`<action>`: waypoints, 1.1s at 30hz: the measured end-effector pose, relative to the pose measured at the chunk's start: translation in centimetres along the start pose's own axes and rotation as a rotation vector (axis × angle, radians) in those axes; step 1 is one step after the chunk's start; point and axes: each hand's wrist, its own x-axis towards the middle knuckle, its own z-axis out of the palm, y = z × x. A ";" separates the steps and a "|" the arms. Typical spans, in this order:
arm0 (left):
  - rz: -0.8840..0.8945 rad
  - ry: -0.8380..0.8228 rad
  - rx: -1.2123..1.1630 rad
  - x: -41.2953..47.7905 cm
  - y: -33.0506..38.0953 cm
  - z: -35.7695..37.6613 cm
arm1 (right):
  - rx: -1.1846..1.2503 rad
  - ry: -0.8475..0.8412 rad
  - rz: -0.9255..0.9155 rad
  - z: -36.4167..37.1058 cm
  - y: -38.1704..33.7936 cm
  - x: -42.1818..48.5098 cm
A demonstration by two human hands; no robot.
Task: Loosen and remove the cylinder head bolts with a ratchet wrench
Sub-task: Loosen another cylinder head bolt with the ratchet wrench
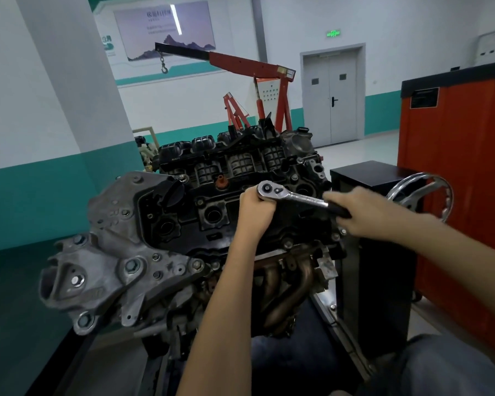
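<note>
Both hands: my left hand (255, 208) curls under the wrench (293, 196) head; my right hand (355, 214) grips its handle.
Wrench: on top of the engine (212, 212), toward its right end.
Progress: loosening, I judge; removal remains.
Hidden: the bolt, behind my left hand.

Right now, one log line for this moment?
left hand: holds chrome ratchet wrench at head | right hand: grips its black handle | black engine cover: bolt hidden
</note>
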 end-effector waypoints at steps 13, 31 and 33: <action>-0.008 0.192 -0.136 -0.9 0.2 1.5 | 0.946 0.407 0.365 12.1 -13.6 -2.2; -0.006 0.151 -0.146 -0.8 0.1 1.4 | 0.715 0.294 0.267 9.3 -7.8 -3.5; -0.017 0.176 -0.140 -0.5 -0.1 1.5 | 0.867 0.359 0.366 11.5 -11.9 -2.8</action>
